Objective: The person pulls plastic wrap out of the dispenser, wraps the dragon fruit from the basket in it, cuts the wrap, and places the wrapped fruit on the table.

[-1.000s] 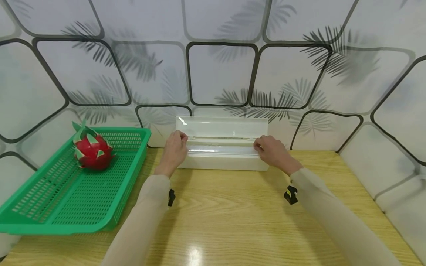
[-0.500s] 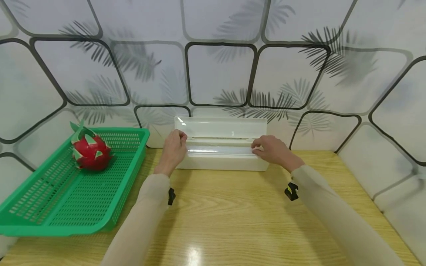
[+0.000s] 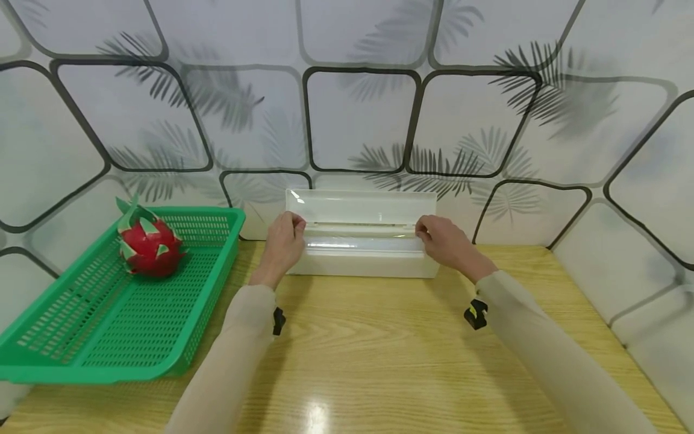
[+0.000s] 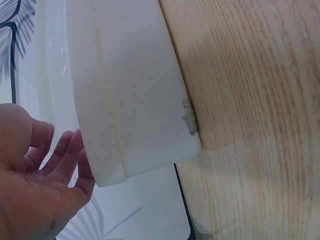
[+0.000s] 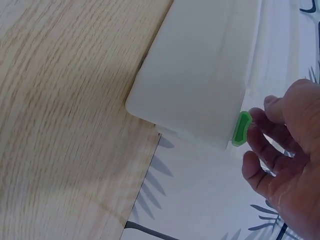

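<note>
A white cling film dispenser (image 3: 363, 266) stands at the back of the table, its lid (image 3: 358, 205) raised against the wall. Clear, shiny cling film (image 3: 358, 243) stretches across its opening. At the left end, my left hand (image 3: 284, 244) pinches the film's edge between thumb and fingers. My right hand (image 3: 447, 241) pinches it at the opposite end. The left wrist view has my left fingers beside the corner of the dispenser (image 4: 135, 90). In the right wrist view, a green end piece (image 5: 242, 129) sticks out of the dispenser close to my right fingertips.
On the left, a green plastic basket (image 3: 187, 337) holds a red dragon fruit (image 3: 153, 250) with green scales. The wooden table (image 3: 358, 349) runs back to a patterned wall (image 3: 360, 120). Small black wrist devices show under both sleeves.
My right hand first shifted slightly left with loosened fingers, then rose and came together on the film's right edge. The film is lifted a little there. My left hand has kept its place.
</note>
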`<state>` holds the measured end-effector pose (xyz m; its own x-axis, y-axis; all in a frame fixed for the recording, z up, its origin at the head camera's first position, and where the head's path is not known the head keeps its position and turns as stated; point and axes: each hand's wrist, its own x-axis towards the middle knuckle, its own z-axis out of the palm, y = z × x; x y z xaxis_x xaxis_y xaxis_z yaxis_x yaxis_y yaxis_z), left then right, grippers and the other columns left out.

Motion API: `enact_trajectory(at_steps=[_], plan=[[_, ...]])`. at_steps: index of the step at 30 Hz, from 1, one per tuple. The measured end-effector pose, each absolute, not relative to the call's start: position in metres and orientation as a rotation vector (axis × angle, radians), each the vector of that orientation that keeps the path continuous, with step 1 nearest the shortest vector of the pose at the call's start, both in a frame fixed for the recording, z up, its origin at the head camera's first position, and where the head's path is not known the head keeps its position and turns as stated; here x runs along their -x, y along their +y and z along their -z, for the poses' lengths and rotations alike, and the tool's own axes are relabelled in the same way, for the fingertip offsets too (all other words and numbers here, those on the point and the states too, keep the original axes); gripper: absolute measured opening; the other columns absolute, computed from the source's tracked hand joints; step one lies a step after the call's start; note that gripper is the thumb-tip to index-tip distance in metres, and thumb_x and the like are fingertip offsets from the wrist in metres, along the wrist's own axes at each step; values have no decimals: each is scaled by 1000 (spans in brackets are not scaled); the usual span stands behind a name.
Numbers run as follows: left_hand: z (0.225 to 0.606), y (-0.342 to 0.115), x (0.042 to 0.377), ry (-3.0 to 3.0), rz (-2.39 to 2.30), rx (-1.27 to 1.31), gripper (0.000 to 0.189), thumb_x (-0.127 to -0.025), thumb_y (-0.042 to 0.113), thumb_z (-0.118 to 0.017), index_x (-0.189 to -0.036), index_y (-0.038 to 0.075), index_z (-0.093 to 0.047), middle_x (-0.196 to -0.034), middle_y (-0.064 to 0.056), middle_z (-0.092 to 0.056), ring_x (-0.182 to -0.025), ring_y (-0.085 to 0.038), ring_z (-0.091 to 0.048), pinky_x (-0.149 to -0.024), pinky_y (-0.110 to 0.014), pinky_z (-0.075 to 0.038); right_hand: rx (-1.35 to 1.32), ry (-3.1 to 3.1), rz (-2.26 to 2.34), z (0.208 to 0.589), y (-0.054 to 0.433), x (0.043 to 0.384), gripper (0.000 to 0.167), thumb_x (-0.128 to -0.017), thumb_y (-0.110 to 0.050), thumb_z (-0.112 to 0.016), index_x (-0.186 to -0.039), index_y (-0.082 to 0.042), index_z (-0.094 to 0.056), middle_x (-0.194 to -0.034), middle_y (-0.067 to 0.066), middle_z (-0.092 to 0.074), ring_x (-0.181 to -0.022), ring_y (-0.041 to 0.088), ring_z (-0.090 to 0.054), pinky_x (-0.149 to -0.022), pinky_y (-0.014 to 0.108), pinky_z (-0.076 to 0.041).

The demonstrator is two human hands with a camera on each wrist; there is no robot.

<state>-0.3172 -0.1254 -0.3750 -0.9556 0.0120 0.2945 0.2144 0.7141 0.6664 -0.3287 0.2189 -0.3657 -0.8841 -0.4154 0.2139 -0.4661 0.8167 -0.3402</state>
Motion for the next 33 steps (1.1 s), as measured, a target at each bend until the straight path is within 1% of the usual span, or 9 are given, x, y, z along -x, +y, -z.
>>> enact_trajectory(at_steps=[5,7,12,16,18,24,29,32,33], plan=[[375,-126,317,-2663,1091,178,22,-107,11,-44,-115,-5,-57,-110,-24,-60,-107,-38,-56,-98,-49,-47,-647,-2798,-696,368,224,329,12,-104,-1,-51,-104,6,-62,-95,23,-67,-73,26,-58,-72,43,-49],[375,-127,316,-2666,1104,176,23,-107,12,-44,-115,-5,-57,-111,-23,-60,-107,-37,-56,-97,-49,-47,-622,-2795,-747,368,226,328,14,-104,-3,-51,-104,6,-62,-95,23,-68,-74,26,-59,-73,43,-49],[375,-129,313,-2688,1193,163,27,-104,15,-44,-120,-2,-57,-116,-19,-59,-108,-33,-56,-96,-46,-48,-620,-2868,-793,363,235,324,23,-105,-10,-52,-118,4,-65,-102,20,-70,-85,27,-63,-78,45,-51],[374,-130,312,-2686,1228,162,32,-97,12,-46,-124,-2,-56,-118,-18,-59,-110,-31,-55,-97,-45,-48,-700,-2935,-740,360,241,324,30,-100,-10,-57,-124,3,-67,-102,15,-72,-88,25,-65,-78,44,-52],[374,-130,312,-2684,1213,167,32,-96,11,-48,-123,-3,-56,-118,-19,-59,-110,-32,-56,-97,-45,-48,-743,-2950,-705,360,243,325,29,-98,-9,-60,-123,3,-69,-101,14,-73,-87,24,-66,-78,43,-53],[377,-132,313,-2652,1152,181,20,-102,10,-56,-116,-3,-59,-116,-22,-63,-111,-36,-61,-97,-47,-50,-800,-2934,-666,362,241,329,18,-98,-4,-63,-110,3,-75,-97,14,-73,-86,25,-66,-78,45,-56],[375,-134,310,-2642,1030,156,15,-102,16,-60,-110,3,-65,-114,-18,-67,-102,-34,-67,-85,-46,-54,-854,-2873,-505,365,238,329,19,-99,2,-58,-112,7,-72,-98,19,-67,-87,30,-64,-79,45,-57],[377,-135,307,-2638,874,164,13,-101,19,-64,-107,8,-67,-108,-13,-70,-92,-30,-68,-76,-45,-54,-873,-2811,-380,368,237,328,17,-99,6,-56,-108,7,-71,-91,18,-61,-79,27,-56,-71,40,-52],[377,-135,307,-2633,808,176,13,-101,20,-65,-106,8,-67,-105,-11,-71,-89,-29,-68,-74,-46,-53,-878,-2779,-328,369,236,327,16,-99,6,-57,-105,7,-71,-87,17,-58,-74,25,-52,-66,38,-49]])
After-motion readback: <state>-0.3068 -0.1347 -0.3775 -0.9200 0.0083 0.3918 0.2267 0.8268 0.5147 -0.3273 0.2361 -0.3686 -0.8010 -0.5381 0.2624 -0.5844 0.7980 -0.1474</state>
